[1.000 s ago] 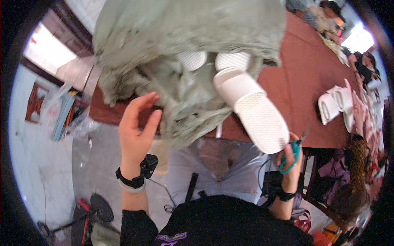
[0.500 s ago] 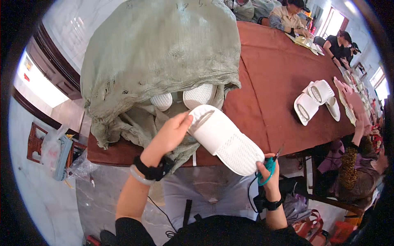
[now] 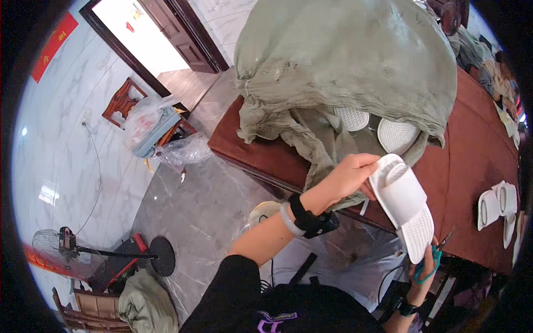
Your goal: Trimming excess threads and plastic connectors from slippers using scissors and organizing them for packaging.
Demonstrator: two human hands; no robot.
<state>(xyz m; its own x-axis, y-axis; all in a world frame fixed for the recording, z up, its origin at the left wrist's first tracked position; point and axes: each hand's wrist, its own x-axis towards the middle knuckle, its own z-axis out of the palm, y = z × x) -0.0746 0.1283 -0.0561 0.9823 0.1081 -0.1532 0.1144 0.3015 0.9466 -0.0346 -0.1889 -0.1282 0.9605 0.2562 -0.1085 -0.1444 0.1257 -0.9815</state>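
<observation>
A white slide slipper [image 3: 408,197] is held slantwise over the table's near edge, textured footbed facing up. My left hand [image 3: 355,175] is closed on its upper end, near the strap. At the other end, the fingers of my right hand [image 3: 423,272] touch the slipper or lie right beside it. That same hand is closed around teal-handled scissors [image 3: 436,262], their blades pointing up and away. Beyond the slipper, a large grey-green woven sack [image 3: 344,61] lies with its mouth towards me. Two white slipper soles, a left one [image 3: 353,119] and a right one [image 3: 396,136], show in that mouth.
The sack rests on a brown-covered table [image 3: 466,150]. Several white slippers [image 3: 491,206] lie towards its right end. To the left are a wooden chair [image 3: 123,102] with plastic bags, a doorway and a black floor fan [image 3: 111,252]. A green sack [image 3: 145,299] sits at lower left.
The view has swung left, bringing the fan and more of the wall into sight. The slipper now stands steeper between my hands. Both hands keep their holds.
</observation>
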